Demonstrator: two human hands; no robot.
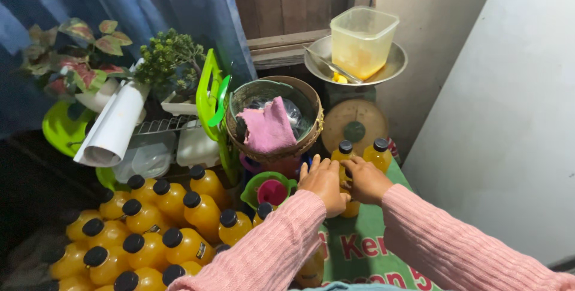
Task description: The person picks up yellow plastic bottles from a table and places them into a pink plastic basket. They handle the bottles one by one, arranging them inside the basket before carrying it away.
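Note:
Both arms wear pink knitted sleeves. My left hand and my right hand meet around a small bottle of yellow liquid with a black cap, fingers wrapped on its body. A second like bottle stands just to the right of it, untouched. Both stand on a green cloth with red lettering.
Several capped yellow bottles crowd the lower left. A woven basket holds a pink rag. Behind stands a kitchen scale whose pan carries a clear plastic tub. Plants, a white paper roll and a green funnel lie left; a wall rises right.

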